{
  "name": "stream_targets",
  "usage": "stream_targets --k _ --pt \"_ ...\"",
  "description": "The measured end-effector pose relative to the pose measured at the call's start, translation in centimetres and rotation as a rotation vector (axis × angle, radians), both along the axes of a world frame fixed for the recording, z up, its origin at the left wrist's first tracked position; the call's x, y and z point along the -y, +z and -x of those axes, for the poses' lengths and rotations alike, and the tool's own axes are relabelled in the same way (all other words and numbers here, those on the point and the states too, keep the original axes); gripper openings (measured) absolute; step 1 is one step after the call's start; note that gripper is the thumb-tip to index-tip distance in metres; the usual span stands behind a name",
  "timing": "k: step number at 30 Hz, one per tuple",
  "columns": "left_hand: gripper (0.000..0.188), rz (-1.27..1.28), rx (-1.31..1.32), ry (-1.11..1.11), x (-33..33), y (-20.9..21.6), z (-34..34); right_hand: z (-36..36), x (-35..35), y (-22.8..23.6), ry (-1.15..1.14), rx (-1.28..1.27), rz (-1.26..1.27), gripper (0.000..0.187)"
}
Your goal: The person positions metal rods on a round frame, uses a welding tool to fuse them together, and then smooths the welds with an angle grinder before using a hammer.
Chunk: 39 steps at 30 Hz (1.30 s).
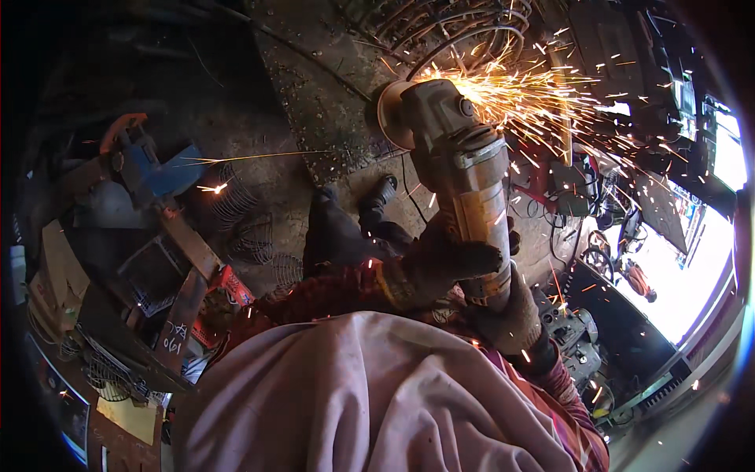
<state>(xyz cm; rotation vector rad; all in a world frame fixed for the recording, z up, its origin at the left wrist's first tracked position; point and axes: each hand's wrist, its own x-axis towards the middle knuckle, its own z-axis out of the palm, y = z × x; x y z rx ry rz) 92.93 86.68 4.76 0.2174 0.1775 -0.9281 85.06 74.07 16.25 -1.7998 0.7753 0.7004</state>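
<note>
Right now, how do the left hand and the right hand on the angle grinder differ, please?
The left hand holds the angle grinder farther forward along its body, while the right hand holds it nearer the rear end. The left glove looks dark, with a yellowish cuff; the right glove looks paler and greyish. Both hands are gloved and grip the same tool.

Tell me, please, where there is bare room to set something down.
A strip of floor looks bare between the wire coils and the person's left leg, below a spark streak. Crowded: the left side, with a brown bar below a blue metal piece, and the upper right, full of sparks from the angle grinder.
</note>
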Motion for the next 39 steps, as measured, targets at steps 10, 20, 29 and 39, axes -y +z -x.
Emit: stream_targets --k 10,20,29,39 --pt "0.074 0.075 -0.081 -0.02 -0.3 0.1 0.2 -1.0 -0.2 0.6 0.084 -0.021 0.094 0.069" --pt "0.058 0.043 -0.061 -0.017 -0.1 0.5 0.0 0.5 0.5 -0.6 0.092 -0.014 0.128 0.076" --pt "0.06 0.068 -0.049 -0.021 0.7 -0.2 0.1 -0.9 0.4 0.6 0.092 -0.118 0.118 0.068" --pt "0.067 -0.006 -0.013 0.011 0.2 -0.1 0.5 0.2 1.7 -0.6 0.173 -0.01 0.106 0.073"
